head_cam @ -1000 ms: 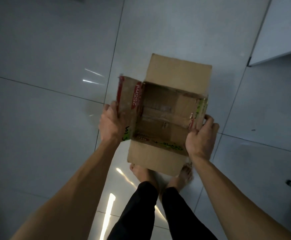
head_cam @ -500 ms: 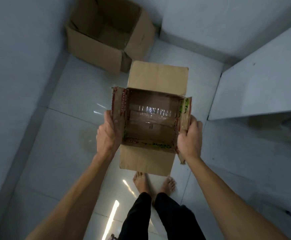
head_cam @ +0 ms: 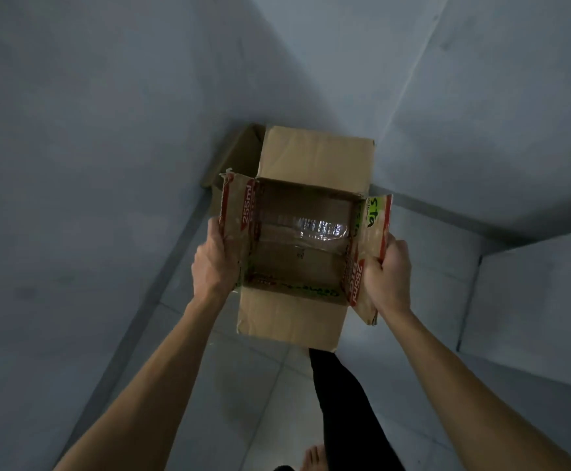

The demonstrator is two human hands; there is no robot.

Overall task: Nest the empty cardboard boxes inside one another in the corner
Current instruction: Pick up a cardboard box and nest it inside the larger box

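Over the corner, held in the air: printed carton, open side up, all four flaps splayed outward, clear tape shining across its bottom seam. Left hand wraps the left wall under the "255ml" flap; right hand is clenched on the right wall and its flap. Larger brown box sits on the floor where the two walls meet, mostly hidden behind my carton; only its left flap and edge show. Risks, as I judge them: I cannot see the big box's opening, so lowering blind could land on its rim. My splayed flaps may catch its flaps and jam the nesting. Bare foot below.
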